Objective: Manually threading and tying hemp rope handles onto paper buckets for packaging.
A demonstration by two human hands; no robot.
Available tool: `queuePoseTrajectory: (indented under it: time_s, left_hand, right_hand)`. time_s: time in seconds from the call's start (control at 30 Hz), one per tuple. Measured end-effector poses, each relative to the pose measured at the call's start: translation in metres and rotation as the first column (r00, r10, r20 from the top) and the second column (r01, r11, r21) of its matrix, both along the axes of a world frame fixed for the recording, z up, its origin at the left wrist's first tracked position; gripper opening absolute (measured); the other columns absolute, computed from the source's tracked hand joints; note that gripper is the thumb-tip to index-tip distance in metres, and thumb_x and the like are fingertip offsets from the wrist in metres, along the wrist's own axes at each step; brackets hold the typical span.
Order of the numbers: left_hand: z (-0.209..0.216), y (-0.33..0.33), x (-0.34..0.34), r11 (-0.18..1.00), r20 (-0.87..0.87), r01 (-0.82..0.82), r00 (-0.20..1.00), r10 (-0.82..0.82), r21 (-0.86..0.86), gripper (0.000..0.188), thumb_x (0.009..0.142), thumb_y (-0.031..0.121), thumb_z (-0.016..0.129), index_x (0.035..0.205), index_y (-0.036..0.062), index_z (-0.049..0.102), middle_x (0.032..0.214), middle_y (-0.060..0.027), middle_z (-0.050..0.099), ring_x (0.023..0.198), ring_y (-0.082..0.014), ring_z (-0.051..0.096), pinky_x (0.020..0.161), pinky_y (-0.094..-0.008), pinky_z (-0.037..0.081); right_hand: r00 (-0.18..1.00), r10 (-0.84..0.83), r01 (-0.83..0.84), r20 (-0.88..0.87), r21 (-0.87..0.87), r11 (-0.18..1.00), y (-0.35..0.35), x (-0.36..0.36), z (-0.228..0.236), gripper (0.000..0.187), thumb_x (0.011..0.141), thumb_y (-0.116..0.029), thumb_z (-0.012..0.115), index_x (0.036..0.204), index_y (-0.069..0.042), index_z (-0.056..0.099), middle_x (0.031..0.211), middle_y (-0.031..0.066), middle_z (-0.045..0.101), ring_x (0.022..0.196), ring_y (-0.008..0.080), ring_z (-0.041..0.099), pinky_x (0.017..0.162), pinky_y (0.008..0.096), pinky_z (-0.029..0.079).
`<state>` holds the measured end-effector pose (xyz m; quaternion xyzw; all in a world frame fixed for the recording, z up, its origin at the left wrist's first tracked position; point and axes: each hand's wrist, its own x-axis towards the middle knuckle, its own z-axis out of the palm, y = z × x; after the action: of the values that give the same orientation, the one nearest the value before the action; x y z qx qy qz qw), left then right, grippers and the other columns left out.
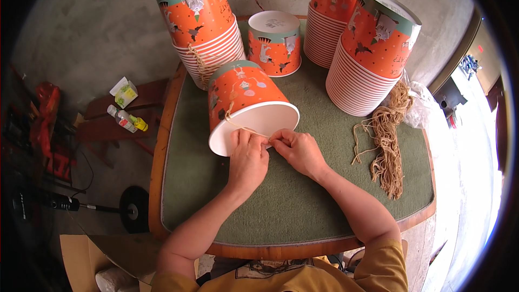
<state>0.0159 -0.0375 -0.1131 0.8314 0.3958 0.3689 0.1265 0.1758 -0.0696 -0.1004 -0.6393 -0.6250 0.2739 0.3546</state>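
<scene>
An orange paper bucket with a green band lies tilted on the table, its white mouth facing me. A thin tan cord comes from its side and passes over the rim to my fingers. My left hand is closed in a pinch on the cord at the bucket's lower rim. Close against it, my right hand also pinches at the cord's end, fingertips meeting the left ones. The exact grip between the fingertips is partly hidden.
Tall stacks of matching buckets stand at the back left, back right and right. One bucket stands upside down between them. A bundle of tan cords lies at right beside a clear plastic bag. Green cloth covers the table.
</scene>
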Motion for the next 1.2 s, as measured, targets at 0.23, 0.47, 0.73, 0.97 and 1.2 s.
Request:
queuePoseTrajectory:
  time_s: [0.23,0.47,0.73,0.97,1.2]
  left_hand:
    - [-0.0016,0.0010,0.0015,1.000,0.026,-0.022,0.999,0.022,-0.016,0.017,0.077,-0.002,0.067,0.091,0.0022,0.059,0.100,-0.0128,0.055,0.100,-0.0331,0.049,0.088,-0.0437,0.043]
    - [0.0007,-0.0032,0.0079,0.999,0.043,-0.040,0.998,0.040,-0.007,0.020,0.076,0.002,0.071,0.091,0.0015,0.056,0.099,-0.0140,0.053,0.099,-0.0341,0.049,0.087,-0.0445,0.044]
    - [-0.0025,0.0012,0.0090,0.998,0.029,-0.055,0.998,0.055,0.029,0.023,0.075,0.000,0.072,0.090,0.0020,0.054,0.097,-0.0122,0.054,0.097,-0.0333,0.050,0.085,-0.0450,0.043]
    - [-0.0032,0.0033,0.0049,0.999,0.041,-0.017,0.999,0.015,0.037,0.020,0.076,0.000,0.071,0.086,0.0023,0.054,0.091,-0.0117,0.055,0.093,-0.0333,0.051,0.083,-0.0445,0.043]
    - [-0.0007,0.0027,0.0043,1.000,0.031,0.005,0.999,-0.006,0.026,0.021,0.073,-0.005,0.068,0.085,0.0028,0.052,0.091,-0.0124,0.053,0.091,-0.0334,0.051,0.079,-0.0444,0.044]
  right_hand:
    - [1.000,-0.001,0.001,-0.026,-0.019,1.000,-0.0007,-0.0001,0.0025,0.018,0.089,-0.018,0.064,0.098,-0.004,0.070,0.073,0.0100,0.068,0.064,0.0172,0.065,0.065,0.0321,0.051]
    - [0.999,0.020,-0.021,-0.038,-0.017,1.000,0.0004,0.0016,0.0016,0.018,0.090,-0.016,0.060,0.100,-0.004,0.069,0.068,0.0084,0.065,0.058,0.0142,0.061,0.060,0.0306,0.050]
    - [0.993,0.041,-0.044,-0.109,-0.028,0.999,-0.0001,0.0028,0.0036,0.018,0.092,-0.016,0.058,0.100,-0.004,0.069,0.064,0.0043,0.062,0.052,0.0102,0.055,0.054,0.0284,0.046]
    - [0.994,0.049,-0.053,-0.103,-0.040,0.998,0.0006,0.0029,0.0040,0.018,0.092,-0.016,0.058,0.100,-0.004,0.069,0.063,0.0042,0.061,0.052,0.0102,0.055,0.054,0.0284,0.047]
    - [0.997,0.027,-0.032,-0.066,-0.074,0.997,-0.0010,0.0033,0.0079,0.020,0.089,-0.023,0.059,0.098,-0.009,0.070,0.081,0.0141,0.070,0.074,0.0321,0.068,0.071,0.0405,0.053]
